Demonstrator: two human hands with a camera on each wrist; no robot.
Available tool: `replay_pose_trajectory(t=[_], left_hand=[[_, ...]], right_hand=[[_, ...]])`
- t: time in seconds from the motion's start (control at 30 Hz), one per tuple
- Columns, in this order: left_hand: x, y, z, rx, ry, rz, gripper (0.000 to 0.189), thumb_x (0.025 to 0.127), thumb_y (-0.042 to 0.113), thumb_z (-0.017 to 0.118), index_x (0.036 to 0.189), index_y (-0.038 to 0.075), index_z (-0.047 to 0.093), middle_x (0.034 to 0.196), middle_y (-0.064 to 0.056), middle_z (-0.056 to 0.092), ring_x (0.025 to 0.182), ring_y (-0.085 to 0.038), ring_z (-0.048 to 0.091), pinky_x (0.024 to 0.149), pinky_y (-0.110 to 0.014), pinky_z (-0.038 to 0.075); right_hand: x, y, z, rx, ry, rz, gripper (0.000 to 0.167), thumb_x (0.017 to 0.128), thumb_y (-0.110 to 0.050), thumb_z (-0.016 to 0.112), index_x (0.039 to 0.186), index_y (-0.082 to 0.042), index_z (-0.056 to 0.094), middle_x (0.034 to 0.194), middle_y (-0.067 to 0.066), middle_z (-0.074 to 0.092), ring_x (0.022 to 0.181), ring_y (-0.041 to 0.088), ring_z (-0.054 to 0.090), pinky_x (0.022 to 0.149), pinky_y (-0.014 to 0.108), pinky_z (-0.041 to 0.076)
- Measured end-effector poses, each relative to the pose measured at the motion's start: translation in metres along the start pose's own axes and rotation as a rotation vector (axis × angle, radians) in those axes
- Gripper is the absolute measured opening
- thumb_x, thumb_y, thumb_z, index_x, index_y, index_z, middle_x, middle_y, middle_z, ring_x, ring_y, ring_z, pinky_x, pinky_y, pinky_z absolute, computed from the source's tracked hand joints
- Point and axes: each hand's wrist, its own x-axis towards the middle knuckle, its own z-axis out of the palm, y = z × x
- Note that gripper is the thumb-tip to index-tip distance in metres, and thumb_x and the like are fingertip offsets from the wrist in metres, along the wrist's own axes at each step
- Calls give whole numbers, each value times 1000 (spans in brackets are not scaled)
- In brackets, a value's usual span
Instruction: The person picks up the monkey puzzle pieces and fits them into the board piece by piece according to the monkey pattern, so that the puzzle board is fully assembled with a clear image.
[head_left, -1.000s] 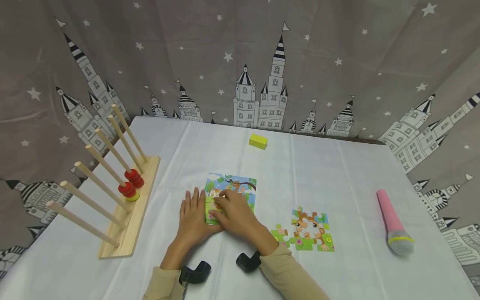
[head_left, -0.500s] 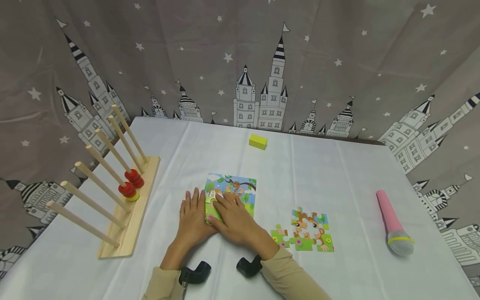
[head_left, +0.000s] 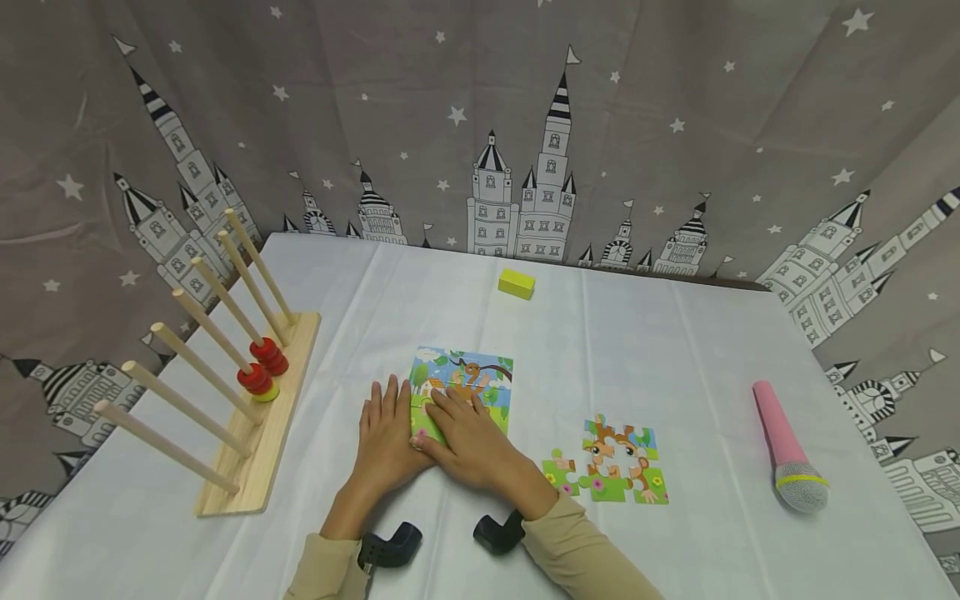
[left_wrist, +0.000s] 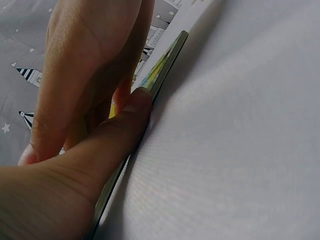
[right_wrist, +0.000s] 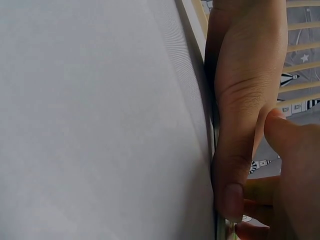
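Head view: a castle-print curtain (head_left: 330, 100) backs the white-clothed tabletop (head_left: 697, 350). Near its middle lies the half-covered puzzle (head_left: 459, 372); the left hand (head_left: 390, 437) lays straight, slightly spread fingers along its left edge, while the right hand (head_left: 476, 446) rests extended ones on top. Even, gentle pressure, with that edge braced, should seat everything flat.

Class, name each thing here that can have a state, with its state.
Puzzle board: flat, partly covered
Puzzle pieces: flat, central gap
Peg rack: standing, five pegs bare
Rings: stacked on two pegs
Microphone: lying down
Yellow block: lying flat
Left grip: fingers straight
Right grip: resting on puzzle board
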Motion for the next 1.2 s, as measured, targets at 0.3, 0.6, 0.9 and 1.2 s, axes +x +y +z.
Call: replay_pose_trajectory(t=[0.3, 0.6, 0.9, 1.2], left_hand=[[-1, 0, -1, -3, 4, 6, 97, 70, 37, 70, 140, -8, 20, 148, -29, 13, 137, -46, 1, 108, -58, 6], [1, 0, -1, 6, -11, -7, 107, 66, 46, 74, 140, -8, 19, 148, -28, 11, 137, -46, 0, 109, -58, 5], [0, 0, -1, -15, -40, -34, 122, 60, 61, 72, 143, -5, 13, 150, -27, 5, 138, -44, -3, 110, -57, 4], [0, 2, -1, -35, -46, -39, 122, 59, 58, 74, 143, -5, 13, 149, -28, 5, 138, -45, -4, 110, -57, 3]], right_hand=[[1, 0, 0, -2, -15, 10, 56, 95, -47, 33, 135, -9, 43, 146, 7, 34, 137, 27, 26, 109, 53, 22], [1, 4, -2, 58, 12, 8, 57, 95, -46, 34, 137, -8, 39, 147, 6, 32, 138, 26, 26, 110, 49, 22], [-4, 20, -24, 210, 97, 47, 54, 94, -41, 44, 134, -6, 43, 138, 10, 45, 131, 26, 38, 106, 46, 32], [-25, 59, -58, 384, 96, 286, 49, 89, -34, 56, 130, -9, 49, 131, 11, 52, 124, 29, 45, 102, 48, 36]])
